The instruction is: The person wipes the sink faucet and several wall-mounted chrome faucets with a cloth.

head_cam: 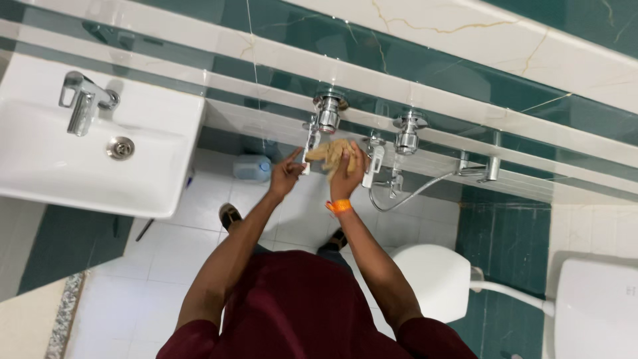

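Hands first: our left hand [286,174] pinches the lower end of a chrome tap [312,143] on the wall, fingers closed round it, one finger pointing up along the metal. Our right hand [347,174] is clenched on a tan cloth [330,153] and presses it against the pipework between that tap and a second tap [374,163] just beside it. An orange band [339,207] sits on the right wrist.

Above the cloth two round chrome valves [330,113] stick out of the white-and-green tiled wall [465,40]. A hose [412,194] loops from the second tap toward a holder at the right. Below it stands a white toilet [432,279], well apart from the hands. To the left hangs a white sink [40,179] with its own faucet [83,103]. A plastic jug [252,168] rests on the floor [179,252] near the wall.

We judge the wiping to be midway: the cloth is on the first tap's side, while the second tap, the valves and the hose look untouched, though we cannot tell shine from dirt here.
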